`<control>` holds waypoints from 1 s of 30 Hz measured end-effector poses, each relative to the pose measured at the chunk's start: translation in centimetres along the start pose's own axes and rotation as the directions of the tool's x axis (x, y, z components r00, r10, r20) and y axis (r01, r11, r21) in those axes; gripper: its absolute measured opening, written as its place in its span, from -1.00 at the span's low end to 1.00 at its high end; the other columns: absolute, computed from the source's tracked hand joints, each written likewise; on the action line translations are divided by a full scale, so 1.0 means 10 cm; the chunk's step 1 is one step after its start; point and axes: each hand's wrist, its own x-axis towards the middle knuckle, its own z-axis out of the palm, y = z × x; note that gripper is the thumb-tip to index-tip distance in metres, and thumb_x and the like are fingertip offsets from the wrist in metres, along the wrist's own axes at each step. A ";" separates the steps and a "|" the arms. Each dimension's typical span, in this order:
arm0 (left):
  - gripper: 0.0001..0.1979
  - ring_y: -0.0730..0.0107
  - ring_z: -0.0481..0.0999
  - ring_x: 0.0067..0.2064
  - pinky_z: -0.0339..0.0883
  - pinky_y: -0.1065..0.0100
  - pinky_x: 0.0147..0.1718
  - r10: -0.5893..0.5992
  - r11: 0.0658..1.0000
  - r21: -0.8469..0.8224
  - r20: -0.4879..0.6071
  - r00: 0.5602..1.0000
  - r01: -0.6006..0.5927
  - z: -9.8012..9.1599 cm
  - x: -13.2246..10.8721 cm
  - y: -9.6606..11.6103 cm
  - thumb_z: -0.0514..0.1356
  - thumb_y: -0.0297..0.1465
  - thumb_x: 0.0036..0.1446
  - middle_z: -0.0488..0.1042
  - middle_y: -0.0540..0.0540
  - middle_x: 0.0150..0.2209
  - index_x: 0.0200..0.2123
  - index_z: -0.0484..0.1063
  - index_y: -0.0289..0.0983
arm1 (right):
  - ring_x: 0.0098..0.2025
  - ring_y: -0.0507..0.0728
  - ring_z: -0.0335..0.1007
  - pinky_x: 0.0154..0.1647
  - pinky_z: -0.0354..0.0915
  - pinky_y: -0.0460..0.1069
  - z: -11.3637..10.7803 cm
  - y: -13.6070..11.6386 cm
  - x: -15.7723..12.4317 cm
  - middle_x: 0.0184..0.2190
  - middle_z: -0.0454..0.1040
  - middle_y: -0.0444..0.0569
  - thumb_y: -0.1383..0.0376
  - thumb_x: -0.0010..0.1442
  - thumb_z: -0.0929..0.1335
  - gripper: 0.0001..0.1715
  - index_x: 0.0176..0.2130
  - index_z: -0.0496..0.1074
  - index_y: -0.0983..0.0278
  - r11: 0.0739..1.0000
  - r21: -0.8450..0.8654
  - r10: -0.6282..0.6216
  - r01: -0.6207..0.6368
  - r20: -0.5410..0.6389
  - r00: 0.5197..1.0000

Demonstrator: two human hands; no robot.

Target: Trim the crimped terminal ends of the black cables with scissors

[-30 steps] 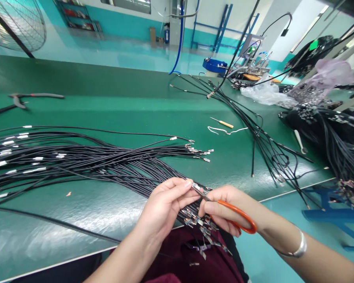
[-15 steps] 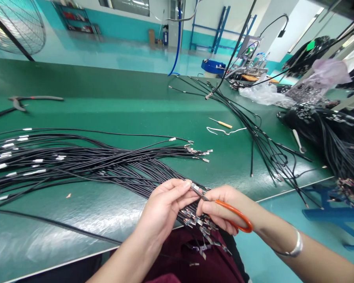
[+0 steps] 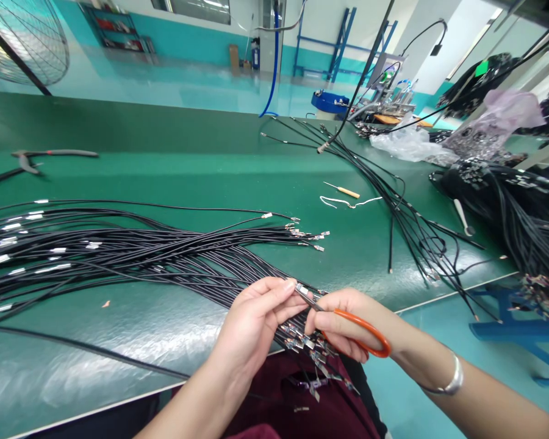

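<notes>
My left hand (image 3: 256, 314) pinches the end of a black cable near its small metal connector (image 3: 302, 289), just past the table's front edge. In my right hand (image 3: 348, 317) are scissors with orange handles (image 3: 370, 332), their blades against that connector. Under both hands lies a bundle of black cables (image 3: 201, 262) that runs left across the green table. Several loose connector ends (image 3: 308, 344) hang below my hands over a dark red garment. A second group of cable ends (image 3: 302, 235) rests behind my hands.
On the green table (image 3: 174, 174) lie pliers (image 3: 59, 153) at left, a yellow-handled pick (image 3: 348, 191), a white tie (image 3: 348, 202) and more black cables (image 3: 384, 189). A plastic bag (image 3: 412, 141) and a large cable pile (image 3: 507, 207) are at right.
The view has shifted very slightly. My right forearm and its bracelet are a little further left. Both hands keep the same hold.
</notes>
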 end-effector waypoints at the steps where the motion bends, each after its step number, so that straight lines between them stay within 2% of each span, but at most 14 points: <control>1: -0.90 0.37 0.59 -0.36 0.47 0.38 -0.24 -0.001 1.000 0.000 0.002 1.000 0.001 0.00 0.00 0.00 0.33 -0.48 -0.03 0.58 -0.11 -0.45 -0.50 0.48 -0.37 | -0.78 -0.14 0.06 -0.79 -0.01 -0.24 0.00 0.00 0.00 -0.76 0.24 -0.28 -0.05 0.12 0.35 -0.52 -0.31 0.46 0.35 1.000 -0.004 -0.001 0.001 0.001 1.000; 9: -0.90 0.38 0.58 -0.37 0.46 0.39 -0.26 0.020 1.000 0.002 0.011 1.000 -0.020 -0.01 -0.01 -0.02 0.31 -0.49 0.00 0.57 -0.09 -0.47 -0.51 0.46 -0.37 | -0.78 -0.13 0.05 -0.78 0.01 -0.23 0.01 -0.01 -0.02 -0.76 0.23 -0.28 -0.03 0.16 0.31 -0.53 -0.29 0.47 0.34 0.998 -0.056 -0.004 0.003 -0.018 1.000; 17: -0.91 0.36 0.59 -0.37 0.47 0.38 -0.26 0.020 1.000 0.002 -0.009 1.000 -0.020 0.00 -0.02 -0.03 0.33 -0.48 -0.03 0.58 -0.12 -0.46 -0.50 0.48 -0.38 | -0.79 -0.12 0.07 -0.82 0.00 -0.24 0.04 -0.04 -0.02 -0.79 0.22 -0.27 0.05 0.15 0.33 -0.64 -0.38 0.42 0.31 0.989 -0.114 0.085 -0.095 -0.084 0.993; 19: -0.90 0.35 0.59 -0.35 0.47 0.36 -0.23 0.032 0.999 0.001 -0.021 0.999 -0.032 0.00 -0.01 -0.02 0.34 -0.47 -0.04 0.58 -0.13 -0.45 -0.50 0.49 -0.39 | -0.78 -0.11 0.07 -0.81 0.00 -0.22 0.02 -0.05 -0.04 -0.79 0.21 -0.28 0.05 0.12 0.36 -0.65 -0.41 0.39 0.30 0.991 -0.103 0.074 -0.082 -0.079 0.994; 21: -0.89 0.35 0.58 -0.34 0.48 0.34 -0.20 0.044 0.999 -0.006 -0.039 0.998 -0.045 0.01 0.01 -0.02 0.34 -0.46 -0.05 0.57 -0.13 -0.44 -0.48 0.51 -0.39 | -0.75 -0.11 0.09 -0.76 0.04 -0.21 -0.03 -0.07 -0.03 -0.76 0.22 -0.29 0.08 0.08 0.39 -0.69 -0.41 0.37 0.29 0.998 -0.069 -0.016 0.007 -0.141 0.990; 23: -0.88 0.40 0.55 -0.36 0.49 0.34 -0.22 0.057 0.998 -0.019 -0.062 0.996 -0.058 0.04 0.05 -0.02 0.35 -0.45 -0.05 0.56 -0.10 -0.43 -0.44 0.52 -0.39 | -0.63 -0.09 0.22 -0.61 0.20 -0.18 -0.08 -0.11 0.01 -0.63 0.32 -0.24 0.17 0.04 0.44 -0.75 -0.36 0.37 0.28 0.983 -0.044 -0.185 0.180 -0.288 0.940; 25: -0.87 0.47 0.51 -0.41 0.50 0.36 -0.30 0.072 0.997 -0.020 -0.083 0.994 -0.074 0.09 0.11 -0.03 0.35 -0.45 -0.05 0.53 -0.06 -0.43 -0.39 0.53 -0.39 | -0.44 -0.05 0.34 -0.38 0.31 -0.14 -0.12 -0.16 0.10 -0.46 0.40 -0.18 0.26 -0.01 0.47 -0.73 -0.31 0.36 0.27 0.940 -0.047 -0.326 0.338 -0.419 0.847; 26: -0.86 0.51 0.48 -0.44 0.51 0.38 -0.35 0.082 0.996 -0.014 -0.091 0.992 -0.084 0.11 0.13 -0.03 0.35 -0.45 -0.05 0.51 -0.04 -0.44 -0.38 0.52 -0.38 | -0.37 -0.03 0.36 -0.30 0.32 -0.11 -0.14 -0.18 0.16 -0.40 0.41 -0.16 0.28 -0.03 0.48 -0.71 -0.30 0.36 0.26 0.919 -0.048 -0.370 0.391 -0.446 0.815; 28: -0.86 0.54 0.45 -0.48 0.50 0.39 -0.41 0.100 0.995 0.025 -0.092 0.991 -0.098 0.16 0.18 -0.01 0.33 -0.44 -0.02 0.48 -0.02 -0.45 -0.35 0.52 -0.37 | -0.34 0.00 0.37 -0.25 0.32 -0.07 -0.19 -0.23 0.28 -0.38 0.40 -0.15 0.26 -0.02 0.47 -0.71 -0.30 0.35 0.26 0.894 -0.045 -0.415 0.446 -0.459 0.786; 30: -0.85 0.53 0.43 -0.55 0.46 0.39 -0.52 0.104 0.982 0.164 -0.061 0.993 -0.093 0.19 0.18 0.05 0.29 -0.38 0.03 0.47 -0.02 -0.48 -0.33 0.51 -0.35 | -0.36 0.00 0.36 -0.25 0.31 -0.06 -0.28 -0.27 0.39 -0.40 0.39 -0.17 0.25 0.01 0.45 -0.73 -0.31 0.34 0.26 0.878 -0.074 -0.450 0.473 -0.462 0.764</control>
